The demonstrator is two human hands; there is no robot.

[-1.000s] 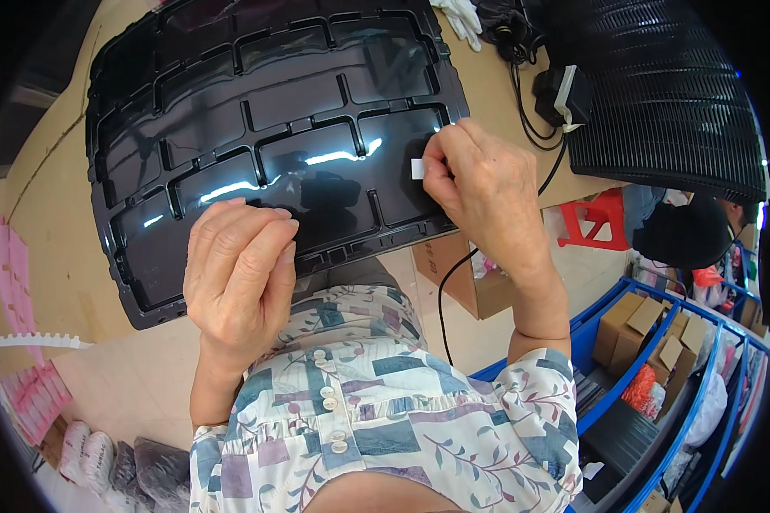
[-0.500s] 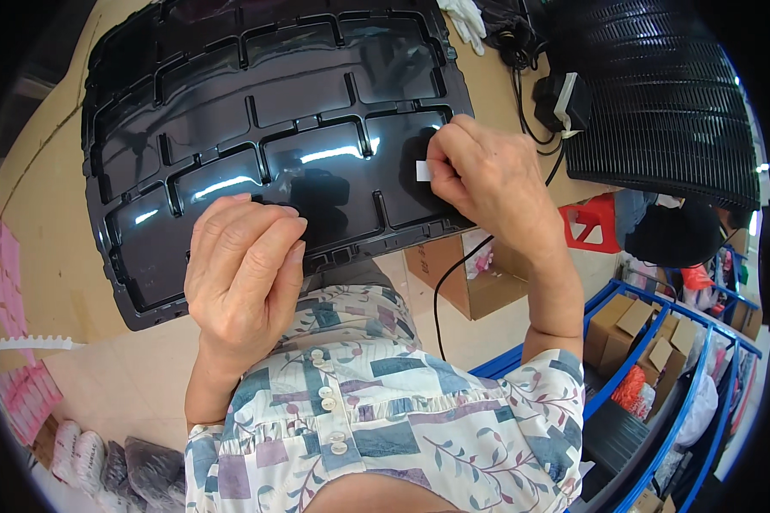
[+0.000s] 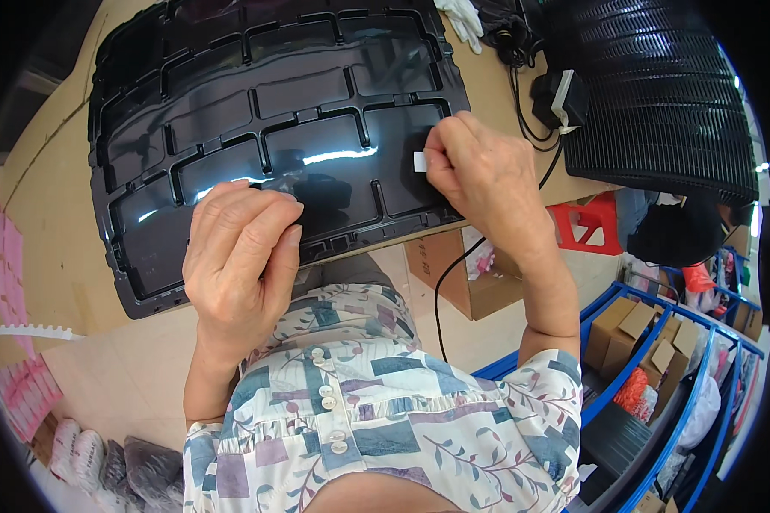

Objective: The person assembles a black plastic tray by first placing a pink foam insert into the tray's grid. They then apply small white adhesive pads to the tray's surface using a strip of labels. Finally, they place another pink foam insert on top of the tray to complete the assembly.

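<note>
A black plastic tray (image 3: 222, 90) with moulded rectangular compartments lies in front of me on the cardboard-covered table. Above its front right compartment my right hand (image 3: 479, 171) is closed in a pinch, and a small white slip (image 3: 420, 162) sticks out left of its fingers. At the tray's front edge, toward the left, my left hand (image 3: 241, 248) is closed, fingertips drawn together against the thumb. Whatever those fingers may hold is hidden. Bright light streaks reflect off the glossy tray between the two hands.
Ribbed black trays (image 3: 659, 103) are stacked at the far right, beside a black adapter (image 3: 560, 98) with cables. A white glove (image 3: 462, 21) lies behind. Below stand an open cardboard box (image 3: 462, 282), a red plastic item (image 3: 589, 224) and a blue-framed rack (image 3: 603, 398). Pink strips (image 3: 7, 265) hang left.
The black tray has shifted slightly away from me and to the right. Both hands have moved only a little; the white slip stays at my right fingers.
</note>
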